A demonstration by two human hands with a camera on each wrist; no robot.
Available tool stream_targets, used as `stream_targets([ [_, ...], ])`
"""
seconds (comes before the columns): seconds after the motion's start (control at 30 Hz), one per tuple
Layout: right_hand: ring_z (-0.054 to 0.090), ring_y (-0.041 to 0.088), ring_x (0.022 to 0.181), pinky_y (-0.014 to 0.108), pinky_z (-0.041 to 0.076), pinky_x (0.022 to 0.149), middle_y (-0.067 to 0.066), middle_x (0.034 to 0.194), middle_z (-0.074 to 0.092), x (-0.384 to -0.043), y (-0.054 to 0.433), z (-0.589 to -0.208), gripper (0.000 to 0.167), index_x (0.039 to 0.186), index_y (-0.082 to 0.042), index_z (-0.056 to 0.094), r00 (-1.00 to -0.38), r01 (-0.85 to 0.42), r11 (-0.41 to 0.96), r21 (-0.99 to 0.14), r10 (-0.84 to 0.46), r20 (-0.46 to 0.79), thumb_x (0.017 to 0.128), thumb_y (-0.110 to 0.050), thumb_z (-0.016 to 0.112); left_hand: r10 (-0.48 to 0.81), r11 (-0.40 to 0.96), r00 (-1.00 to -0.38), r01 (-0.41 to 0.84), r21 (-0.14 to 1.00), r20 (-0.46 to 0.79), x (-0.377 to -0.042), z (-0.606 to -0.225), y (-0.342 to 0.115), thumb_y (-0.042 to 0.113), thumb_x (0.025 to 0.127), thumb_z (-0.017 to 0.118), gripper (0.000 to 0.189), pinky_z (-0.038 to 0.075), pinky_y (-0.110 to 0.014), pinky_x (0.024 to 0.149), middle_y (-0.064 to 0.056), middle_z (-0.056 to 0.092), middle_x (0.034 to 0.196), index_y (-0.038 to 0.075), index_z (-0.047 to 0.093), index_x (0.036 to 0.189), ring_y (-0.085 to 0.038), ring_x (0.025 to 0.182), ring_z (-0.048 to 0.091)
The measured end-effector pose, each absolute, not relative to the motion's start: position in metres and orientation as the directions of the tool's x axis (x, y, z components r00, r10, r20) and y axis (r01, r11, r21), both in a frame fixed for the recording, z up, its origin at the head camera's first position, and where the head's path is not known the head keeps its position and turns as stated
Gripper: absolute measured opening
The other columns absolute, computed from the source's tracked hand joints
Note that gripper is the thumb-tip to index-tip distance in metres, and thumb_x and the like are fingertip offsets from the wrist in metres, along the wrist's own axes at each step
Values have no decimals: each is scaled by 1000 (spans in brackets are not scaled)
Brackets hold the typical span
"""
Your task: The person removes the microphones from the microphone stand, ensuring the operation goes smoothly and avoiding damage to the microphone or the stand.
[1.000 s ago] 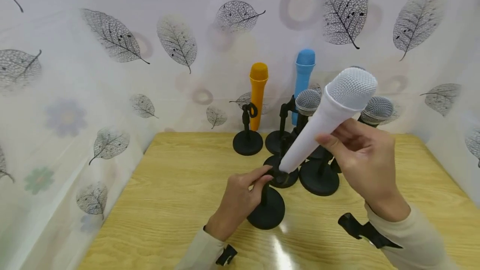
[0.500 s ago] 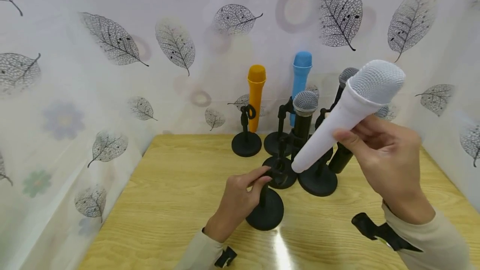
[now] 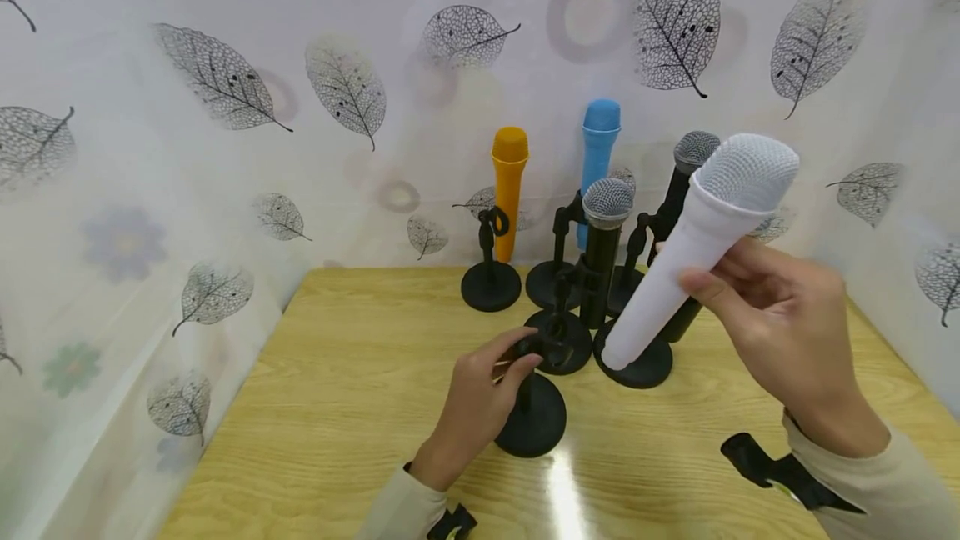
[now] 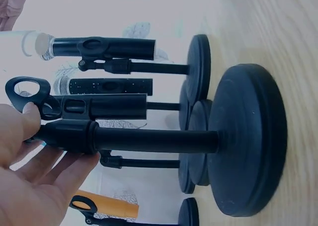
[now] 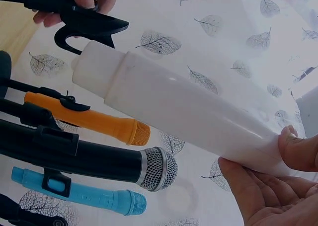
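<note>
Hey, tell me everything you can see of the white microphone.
The white microphone has a white mesh head, a flared collar and a smooth, plastic-looking body tapering to a narrower, stepped tail. It is held tilted above the table, head up toward the right, tail down toward the left. The right hand pinches its body between thumb and fingers. The tail is free, not in the clip of the black stand that the left hand grips.

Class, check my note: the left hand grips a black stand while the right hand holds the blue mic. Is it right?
Not quite. The head view shows the right hand holding the white mic; the blue mic stands at the back. The left hand does grip a black stand.
</note>
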State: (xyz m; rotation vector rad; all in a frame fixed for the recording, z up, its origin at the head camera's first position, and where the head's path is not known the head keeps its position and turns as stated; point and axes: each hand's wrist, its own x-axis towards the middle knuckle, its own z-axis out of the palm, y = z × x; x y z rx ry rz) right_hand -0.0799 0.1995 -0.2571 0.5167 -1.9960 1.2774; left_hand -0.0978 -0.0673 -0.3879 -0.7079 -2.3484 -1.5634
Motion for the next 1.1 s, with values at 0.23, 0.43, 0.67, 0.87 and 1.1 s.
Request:
stream_targets([
  [0.23,70,-2,78,10,51,68,-11,100,75,-77,207,-262,30,113,10,72,-688,-650,426,-629,22,725,83,10,78,291,292,-891,429,855,347,-97,-397,-72,20,97,69,27,56,-23,81,-4,70,117,11,68,122,-18,109,68],
  [0.43,71,-2,84,11,52,73,-11,105,74,-74,217,-266,33,116,10,71,-686,-653,464,-598,-29,727,84,11,77,326,344,-892,421,839,314,-98,-405,-74,19,92,75,30,58,-25,77,-7,72,108,8,69,119,-12,97,70],
  [0.67,70,-5,79,9,51,70,-15,100,74,-71,228,-273,34,110,8,74,-708,-618,492,-614,-8,706,77,12,82,324,410,-897,420,810,301,-100,-409,-76,18,92,76,25,57,-23,75,-1,72,99,6,70,113,-9,91,69],
  [0.87,70,-4,79,11,53,70,-18,101,73,-66,239,-273,45,115,7,73,-759,-533,552,-641,23,650,73,19,82,328,445,-889,444,778,320,-99,-410,-78,18,94,74,19,56,-21,75,-2,73,98,8,70,111,-10,89,70],
  [1.1,71,-4,81,11,53,71,-17,99,73,-64,256,-282,42,116,-2,71,-837,-401,553,-730,103,538,78,14,81,300,478,-901,427,767,315,-98,-409,-89,16,95,73,16,57,-24,76,-2,72,98,6,69,107,-11,90,70],
])
